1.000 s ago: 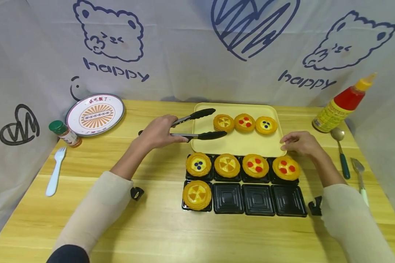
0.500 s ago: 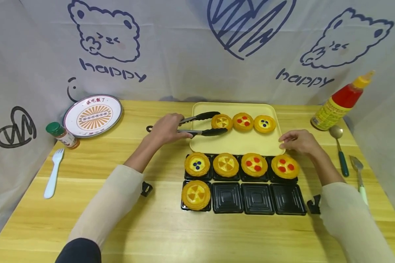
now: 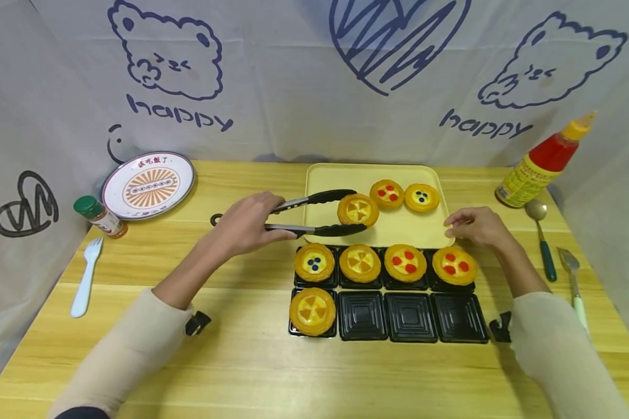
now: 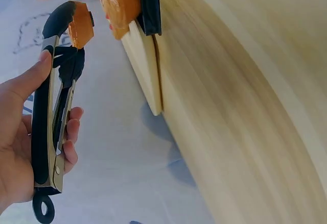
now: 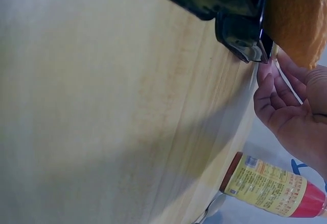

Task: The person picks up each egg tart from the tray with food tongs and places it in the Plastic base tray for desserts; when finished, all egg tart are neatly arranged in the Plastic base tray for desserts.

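My left hand (image 3: 245, 224) grips black-and-silver tongs (image 3: 335, 230). Between the tongs' tips is a toy egg tart (image 3: 358, 210) with orange wedges, raised above the yellow tray (image 3: 393, 233); the left wrist view shows this tart (image 4: 80, 26) apart from the tray. At the tray's front right corner, my right hand (image 3: 479, 226) pinches the edge. Two more tarts lie on the tray, a red-dotted tart (image 3: 387, 194) and a blueberry tart (image 3: 421, 198). In front stand two rows of black square holders (image 3: 363, 315); the back row is full of tarts, and one wedge-topped tart (image 3: 312, 311) fills the front row's leftmost holder.
At the back left are a plate (image 3: 152, 186), a green-capped shaker (image 3: 99, 215) and a pale blue fork (image 3: 86, 276). A sauce bottle (image 3: 540, 163), a spoon (image 3: 545, 250) and another metal utensil (image 3: 573, 279) lie or stand along the right side.
The tongs have closed around the wedge-topped tart and lifted it from the tray, bringing it towards the front. My left hand has moved back leftward. My right hand stays at the tray corner.
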